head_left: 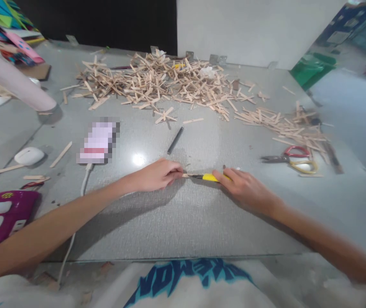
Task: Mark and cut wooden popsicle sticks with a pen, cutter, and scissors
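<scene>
My left hand is closed in a pinch on a small wooden stick piece lying on the grey table. My right hand is closed round a yellow utility knife, whose blade end meets the stick between the two hands. Both hands rest on the table near its middle.
A big heap of wooden sticks covers the far side, with more sticks at the right. Scissors, a black pen, a phone on a cable, a white mouse and a purple device lie around.
</scene>
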Available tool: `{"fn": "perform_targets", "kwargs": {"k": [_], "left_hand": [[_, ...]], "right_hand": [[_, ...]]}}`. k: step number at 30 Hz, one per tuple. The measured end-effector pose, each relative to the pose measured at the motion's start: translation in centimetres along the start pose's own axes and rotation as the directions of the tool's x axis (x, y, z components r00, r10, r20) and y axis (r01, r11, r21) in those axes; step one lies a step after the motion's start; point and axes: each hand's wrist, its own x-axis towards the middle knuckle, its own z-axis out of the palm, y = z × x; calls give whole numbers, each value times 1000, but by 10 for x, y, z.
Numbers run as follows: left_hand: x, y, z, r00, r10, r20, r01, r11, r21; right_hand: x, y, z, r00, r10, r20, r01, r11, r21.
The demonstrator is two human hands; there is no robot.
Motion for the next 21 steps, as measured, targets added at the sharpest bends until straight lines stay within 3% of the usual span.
{"fn": "perform_targets", "kwargs": {"k": [6,11,16,21], "left_hand": [[3,1,3,991,116,-62,-110,990,86],[2,2,2,994,98,-38,-96,995,40],[0,-2,6,994,79,-71,-78,997,15],[3,-7,15,980,119,-161,-99,987,126]], "right_hand": [[11,-1,-26,987,10,157,7,994,-107],[28,8,-35,972,-57,228,85,990,-115],[32,22,-18,981,-129,147,153,975,-163],[32,34,6,976,-206,66,210,976,-63]]}}
